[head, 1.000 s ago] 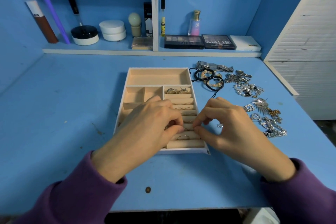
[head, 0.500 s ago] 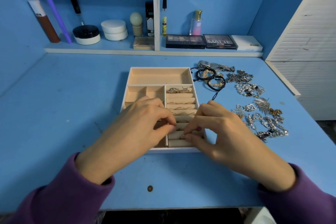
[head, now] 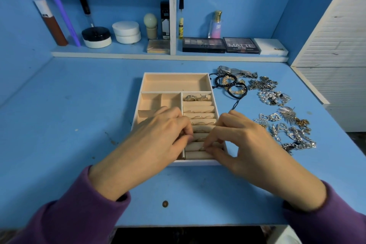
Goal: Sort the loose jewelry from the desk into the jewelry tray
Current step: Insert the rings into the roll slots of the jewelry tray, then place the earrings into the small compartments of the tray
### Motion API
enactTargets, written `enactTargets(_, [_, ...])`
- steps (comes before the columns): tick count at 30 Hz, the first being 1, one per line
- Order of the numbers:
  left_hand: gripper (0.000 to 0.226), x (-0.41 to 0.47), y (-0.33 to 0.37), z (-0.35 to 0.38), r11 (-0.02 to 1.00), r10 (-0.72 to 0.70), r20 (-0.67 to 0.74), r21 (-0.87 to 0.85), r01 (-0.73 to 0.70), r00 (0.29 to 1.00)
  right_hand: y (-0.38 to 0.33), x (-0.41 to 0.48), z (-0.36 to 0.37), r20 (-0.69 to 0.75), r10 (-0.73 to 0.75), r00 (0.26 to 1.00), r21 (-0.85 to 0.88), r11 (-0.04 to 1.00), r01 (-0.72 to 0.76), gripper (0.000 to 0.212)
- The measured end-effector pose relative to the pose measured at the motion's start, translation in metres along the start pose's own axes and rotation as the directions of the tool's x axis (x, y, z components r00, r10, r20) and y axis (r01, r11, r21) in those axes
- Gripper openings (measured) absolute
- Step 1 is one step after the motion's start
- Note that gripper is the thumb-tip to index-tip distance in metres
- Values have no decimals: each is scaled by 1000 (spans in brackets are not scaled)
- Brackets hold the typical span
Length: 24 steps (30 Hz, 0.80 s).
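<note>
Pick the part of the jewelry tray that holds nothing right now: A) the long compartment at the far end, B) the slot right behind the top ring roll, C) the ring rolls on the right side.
A: the long far compartment of the jewelry tray shows only bare beige lining, while rings sit along the ring rolls.

Shelf [head: 118, 53] with jars [head: 126, 32], eyeshadow palettes [head: 203, 45]

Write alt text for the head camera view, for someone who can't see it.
Two hands, left and right, meet fingertip to fingertip over the ring rolls of a cream jewelry tray on a blue desk, apparently seating a small ring. Several rings already sit in the rolls, while loose bracelets and silver chains lie right of the tray.
</note>
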<state>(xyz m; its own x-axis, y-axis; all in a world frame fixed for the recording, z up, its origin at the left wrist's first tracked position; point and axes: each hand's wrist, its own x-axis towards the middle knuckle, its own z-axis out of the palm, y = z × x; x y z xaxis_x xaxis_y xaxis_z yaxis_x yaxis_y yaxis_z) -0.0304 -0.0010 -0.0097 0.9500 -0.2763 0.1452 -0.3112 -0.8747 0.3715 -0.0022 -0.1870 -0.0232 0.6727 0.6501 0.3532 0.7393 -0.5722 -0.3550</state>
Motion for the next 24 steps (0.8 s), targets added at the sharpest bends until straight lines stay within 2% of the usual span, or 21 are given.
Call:
enactTargets(13, [11,4,-2,0,1000,-6,14,5,5,1000,-1,2,-2,28,35,999,5,999,-35,10])
enactTargets(16, [11,5,-2,-1,1000,-6,19,1,6,1000,1,1,-3,44,54,998,68,996,-57,10])
enactTargets(19, [11,9,3,-5,998,-10,-10,-59,10,1000,13,1,-12,10,111,994,187,976,-111,8])
enactTargets(22, [12,19,14,-9,995,15,-6,-103,-15,1000,39,-1,-28,-73,236,969,194,956,-218,8])
enactTargets(24, [11,30,24,-9,992,44,2,-115,-43,999,62,-5,-38,-140,350,926,199,926,-320,14])
